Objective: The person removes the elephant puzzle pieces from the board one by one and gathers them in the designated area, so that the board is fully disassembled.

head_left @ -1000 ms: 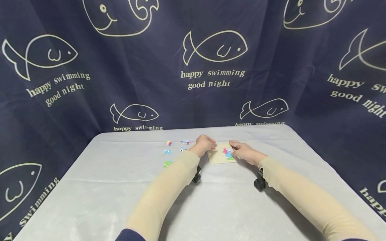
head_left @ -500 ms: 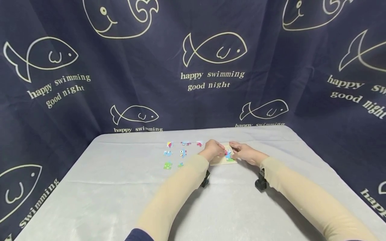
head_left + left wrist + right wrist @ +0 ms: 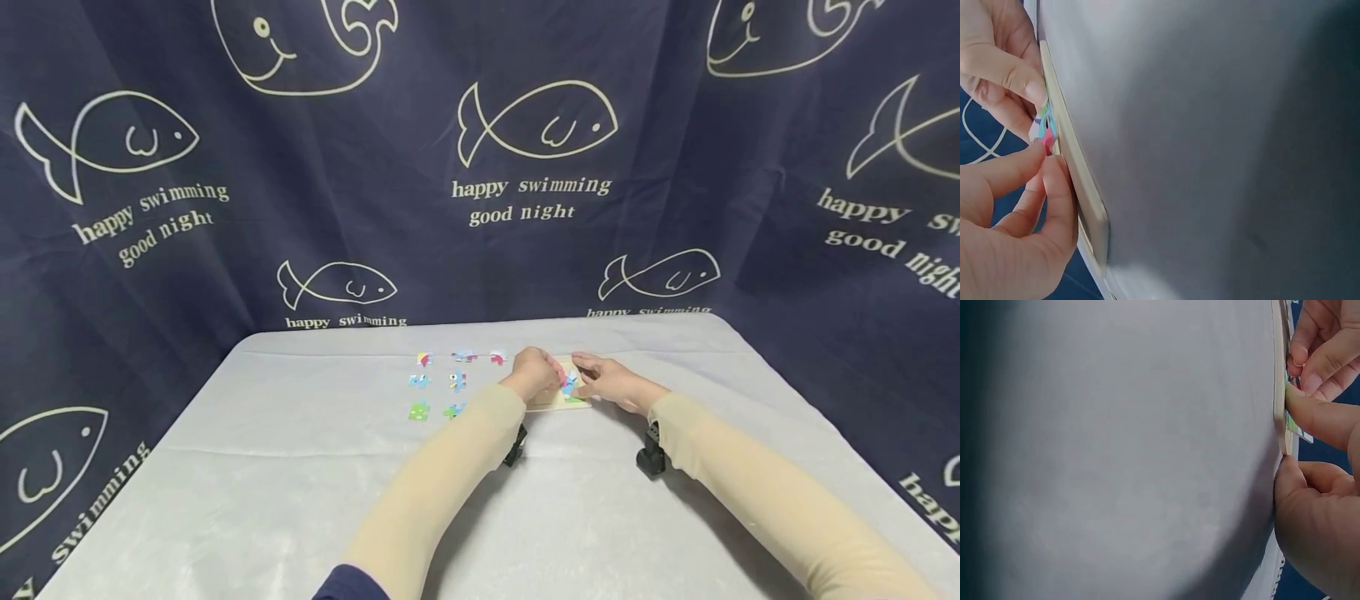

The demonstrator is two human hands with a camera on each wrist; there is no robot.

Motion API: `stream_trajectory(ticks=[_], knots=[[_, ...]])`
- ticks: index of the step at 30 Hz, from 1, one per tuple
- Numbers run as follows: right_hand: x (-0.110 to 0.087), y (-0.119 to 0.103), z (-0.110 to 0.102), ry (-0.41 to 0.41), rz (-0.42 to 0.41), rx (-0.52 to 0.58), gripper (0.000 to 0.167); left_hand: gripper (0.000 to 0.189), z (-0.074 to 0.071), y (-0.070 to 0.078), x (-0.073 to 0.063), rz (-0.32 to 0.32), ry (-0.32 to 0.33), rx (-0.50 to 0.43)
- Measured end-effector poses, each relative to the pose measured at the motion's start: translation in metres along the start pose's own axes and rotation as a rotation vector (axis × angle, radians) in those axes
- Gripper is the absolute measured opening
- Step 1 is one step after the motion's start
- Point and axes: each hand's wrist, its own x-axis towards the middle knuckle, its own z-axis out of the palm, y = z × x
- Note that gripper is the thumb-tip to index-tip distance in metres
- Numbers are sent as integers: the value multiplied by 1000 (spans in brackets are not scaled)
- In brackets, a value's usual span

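Observation:
A pale wooden puzzle board (image 3: 553,406) lies flat on the table, with assembled blue and green pieces (image 3: 570,388) along its right side. My left hand (image 3: 534,372) reaches over the board from the left. In the left wrist view its thumb and fingertips pinch a pink puzzle piece (image 3: 1047,140) against the pieces there. From the right, my right hand (image 3: 617,383) holds the board. The right wrist view has its thumb (image 3: 1316,415) on the pieces and other fingers at the board's edge. The left hand covers part of the board in the head view.
Left of the board lie several loose puzzle pieces in rows, among them a green one (image 3: 419,412), a blue one with an eye (image 3: 457,381) and a pink-and-white one (image 3: 498,358). A dark blue fish-print curtain (image 3: 525,250) hangs behind the grey-white tablecloth (image 3: 262,467).
My left hand has moved right, from the board's left edge onto the pieces, uncovering loose pieces behind it. In the last half second it barely shifts. The right hand keeps its place.

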Motion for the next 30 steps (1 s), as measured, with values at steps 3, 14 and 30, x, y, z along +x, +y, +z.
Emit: stream_trajectory(ticks=[3,14,30], knots=[[-1,-2,2,3,-12,-9,81,11,-1,1,-2,0,10,5],[-10,-10,8,81,-20,-163,75,8,-2,-2,-6,23,24,-57],[-16,-16,14,155,-34,-288,66,8,-19,-8,4,-19,57,-139]])
